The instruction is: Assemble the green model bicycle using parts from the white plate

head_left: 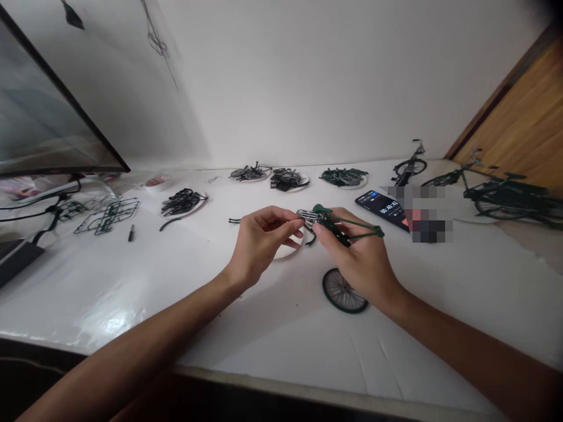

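Note:
My right hand (358,249) is closed around a green model bicycle frame (358,231), held above the table. A grey slatted piece, like a luggage rack (309,215), shows at the frame's left end. The fingertips of my left hand (266,237) pinch at this rack's edge, its thumb and forefinger closed together. Below my right hand lies a small spoked wheel (345,291) with a green tyre, partly covered by that hand. A white plate (288,251) sits under the hands, mostly hidden, with a thin dark curved part (311,237) near its rim.
Plates of dark bicycle parts (182,202) and green parts (343,177) stand along the back. Green sprue frames (108,217) and a small screwdriver (131,233) lie left. A phone (382,208) with a running timer and assembled model bicycles (505,190) are right. A monitor (53,105) stands left.

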Available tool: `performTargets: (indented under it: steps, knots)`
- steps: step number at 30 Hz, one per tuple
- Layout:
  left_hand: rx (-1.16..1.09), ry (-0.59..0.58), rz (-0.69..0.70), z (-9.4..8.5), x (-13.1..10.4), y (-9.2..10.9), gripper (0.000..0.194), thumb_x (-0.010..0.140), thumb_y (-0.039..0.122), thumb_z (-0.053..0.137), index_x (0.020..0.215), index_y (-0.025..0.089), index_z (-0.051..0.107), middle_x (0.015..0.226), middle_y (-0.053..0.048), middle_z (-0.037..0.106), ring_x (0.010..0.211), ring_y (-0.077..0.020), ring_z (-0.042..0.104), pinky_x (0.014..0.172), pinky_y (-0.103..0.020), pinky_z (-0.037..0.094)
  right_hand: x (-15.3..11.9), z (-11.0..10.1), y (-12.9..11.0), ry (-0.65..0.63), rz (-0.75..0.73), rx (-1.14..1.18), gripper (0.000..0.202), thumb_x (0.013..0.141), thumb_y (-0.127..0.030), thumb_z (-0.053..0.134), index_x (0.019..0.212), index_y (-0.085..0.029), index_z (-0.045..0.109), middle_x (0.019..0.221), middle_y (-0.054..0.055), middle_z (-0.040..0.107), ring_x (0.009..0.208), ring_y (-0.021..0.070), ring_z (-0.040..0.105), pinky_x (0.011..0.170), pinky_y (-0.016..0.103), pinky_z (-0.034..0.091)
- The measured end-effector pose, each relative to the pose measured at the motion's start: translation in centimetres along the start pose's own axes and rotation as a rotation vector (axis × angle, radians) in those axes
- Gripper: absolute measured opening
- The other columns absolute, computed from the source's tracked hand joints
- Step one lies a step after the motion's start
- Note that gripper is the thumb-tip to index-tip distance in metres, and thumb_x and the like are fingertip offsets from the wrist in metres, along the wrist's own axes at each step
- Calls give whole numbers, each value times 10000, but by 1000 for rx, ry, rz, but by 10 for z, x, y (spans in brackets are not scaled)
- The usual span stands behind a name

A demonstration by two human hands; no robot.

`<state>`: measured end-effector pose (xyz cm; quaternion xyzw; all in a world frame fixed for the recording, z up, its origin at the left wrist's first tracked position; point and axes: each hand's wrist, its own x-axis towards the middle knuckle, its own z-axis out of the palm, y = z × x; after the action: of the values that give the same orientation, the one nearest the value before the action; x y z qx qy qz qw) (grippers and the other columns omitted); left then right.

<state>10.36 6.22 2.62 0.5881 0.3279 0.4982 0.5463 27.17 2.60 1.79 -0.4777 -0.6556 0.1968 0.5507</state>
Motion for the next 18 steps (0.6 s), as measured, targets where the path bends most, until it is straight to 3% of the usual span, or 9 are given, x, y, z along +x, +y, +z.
performTargets:
  steps: [4, 9, 18]
  knots:
    - [-30, 8, -40, 1, 1, 1, 205, 791, 251, 793, 866, 119, 656, 762, -24, 683, 686, -107, 651, 663, -249, 622, 0, -1, -1, 1, 4, 13, 91, 927, -266, 624, 902, -213, 693, 906, 14, 702, 838, 178, 647, 783, 321, 518]
    - [-52, 36, -55, 0, 1, 3, 457, 732, 231, 838, 1062, 161, 530, 780, -14, 731, 626, -116, 661, 610, -254, 607, -1, -2, -4, -20, -71, -25, 107, 935, -241, 601, 879, -229, 692, 940, 22, 690, 889, 195, 634, 824, 354, 520]
    - [-25, 19, -41, -2, 1, 1, 407, 741, 233, 833, 1044, 145, 576, 783, -21, 729, 644, -100, 635, 567, -201, 570, 1, -2, -1, 5, -120, -20, 89, 922, -207, 618, 873, -228, 689, 919, 17, 675, 900, 187, 630, 837, 335, 512]
